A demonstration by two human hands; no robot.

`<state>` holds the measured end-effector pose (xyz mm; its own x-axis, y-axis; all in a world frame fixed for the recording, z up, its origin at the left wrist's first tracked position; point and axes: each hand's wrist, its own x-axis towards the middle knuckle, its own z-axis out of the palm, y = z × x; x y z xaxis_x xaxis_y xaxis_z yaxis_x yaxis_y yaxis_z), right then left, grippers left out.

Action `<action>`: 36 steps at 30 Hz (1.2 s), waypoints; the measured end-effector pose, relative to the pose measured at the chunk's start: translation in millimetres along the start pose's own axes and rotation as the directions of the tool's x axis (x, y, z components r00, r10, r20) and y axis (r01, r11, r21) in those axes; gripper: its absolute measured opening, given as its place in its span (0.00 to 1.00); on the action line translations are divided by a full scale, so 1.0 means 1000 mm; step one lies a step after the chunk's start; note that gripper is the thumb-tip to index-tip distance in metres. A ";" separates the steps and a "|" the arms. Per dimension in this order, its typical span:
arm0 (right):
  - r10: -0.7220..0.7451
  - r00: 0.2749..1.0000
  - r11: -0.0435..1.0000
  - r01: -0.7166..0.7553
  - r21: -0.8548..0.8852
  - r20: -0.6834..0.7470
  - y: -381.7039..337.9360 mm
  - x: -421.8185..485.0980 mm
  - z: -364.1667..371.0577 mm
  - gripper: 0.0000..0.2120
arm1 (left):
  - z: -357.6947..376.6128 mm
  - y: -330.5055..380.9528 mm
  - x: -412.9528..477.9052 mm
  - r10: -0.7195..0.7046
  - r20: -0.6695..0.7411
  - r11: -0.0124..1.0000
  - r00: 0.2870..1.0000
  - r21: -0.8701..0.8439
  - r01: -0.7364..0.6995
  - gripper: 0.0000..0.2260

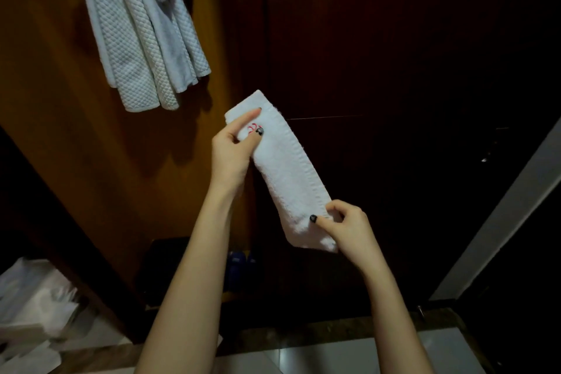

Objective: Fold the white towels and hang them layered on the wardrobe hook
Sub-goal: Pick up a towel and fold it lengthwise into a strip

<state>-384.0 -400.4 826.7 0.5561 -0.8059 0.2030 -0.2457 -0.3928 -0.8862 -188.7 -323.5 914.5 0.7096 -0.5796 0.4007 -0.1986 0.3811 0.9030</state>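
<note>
Against the dark wardrobe door (pixel 394 39), I have the white towel (pixel 288 173) held in the air as a narrow folded strip, my left hand (pixel 233 149) pinching its upper end and my right hand (pixel 346 228) pinching its lower end. Folding looks about done to me, so the next move calls for lifting the strip to the hanging towels (pixel 142 33) at the upper left and draping it over them. By my left thumb the red stitching (pixel 252 127) is partly covered, and I cannot read it.

One wide-angle view is taken from the person's head, aimed forward and down; the left hand (pixel 229 151) and right hand (pixel 346 229) are seen close, the dark wardrobe door (pixel 394 39) faced just beyond.
</note>
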 end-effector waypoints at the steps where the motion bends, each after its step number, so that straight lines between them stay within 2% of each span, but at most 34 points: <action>1: 0.017 1.000 1.000 -0.017 -0.014 -0.001 0.005 -0.001 -0.002 0.09 | -0.002 0.000 0.003 -0.025 -0.029 0.999 0.999 -0.046 0.023 0.16; 5: 0.036 0.999 0.998 -0.036 -0.047 -0.001 0.019 -0.001 -0.006 0.07 | -0.007 -0.002 0.012 -0.066 -0.087 0.985 0.994 -0.168 0.051 0.16; 11: 0.024 0.999 0.997 -0.026 -0.069 -0.029 0.032 0.001 0.015 0.03 | 0.005 -0.002 0.008 -0.082 -0.042 0.983 0.996 -0.165 0.074 0.16; 12: 0.023 0.999 0.997 -0.026 -0.072 -0.040 0.033 0.001 0.017 0.03 | 0.007 -0.001 0.007 -0.078 -0.036 0.985 0.996 -0.160 0.071 0.16; 14: 0.014 0.997 0.998 -0.019 -0.066 -0.075 0.038 0.000 0.020 0.12 | 0.008 0.001 0.007 -0.065 -0.028 0.990 0.998 -0.130 0.061 0.16; 16: 0.004 0.991 1.000 -0.006 -0.017 -0.132 0.042 -0.001 0.017 0.16 | 0.007 0.002 0.007 -0.060 -0.042 0.993 0.997 -0.103 0.055 0.16; 20: 0.023 0.983 0.985 0.009 0.171 -0.183 0.049 -0.002 0.001 0.08 | -0.006 -0.002 0.008 -0.048 -0.089 0.996 0.995 -0.076 0.041 0.16; 25: 0.030 0.974 0.913 0.065 0.403 -0.224 0.047 -0.006 -0.013 0.09 | -0.027 -0.020 0.003 -0.066 -0.119 0.998 0.991 -0.029 0.063 0.16; 28: 0.043 0.977 0.896 0.054 0.440 -0.207 0.047 -0.009 -0.018 0.09 | -0.034 -0.030 -0.002 -0.113 -0.126 0.991 0.986 -0.083 0.103 0.16; 32: 0.012 0.963 0.930 0.089 0.358 -0.269 0.047 -0.011 -0.019 0.09 | -0.036 -0.038 -0.006 -0.129 -0.139 0.988 0.982 -0.105 0.115 0.16; 34: 0.050 0.950 0.930 0.068 0.361 -0.307 0.044 -0.009 -0.019 0.07 | -0.035 -0.042 -0.009 -0.129 -0.150 0.987 0.980 -0.111 0.113 0.17; 36: 0.113 0.959 0.907 0.007 0.421 -0.260 0.043 -0.007 -0.023 0.04 | -0.035 -0.043 -0.009 -0.141 -0.161 0.983 0.977 -0.138 0.119 0.17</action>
<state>-416.6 -422.2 796.3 0.2992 -0.9323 0.2031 0.1153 -0.1759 -0.9776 -162.7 -309.8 866.3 0.8300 -0.5039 0.2393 -0.0179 0.4049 0.9142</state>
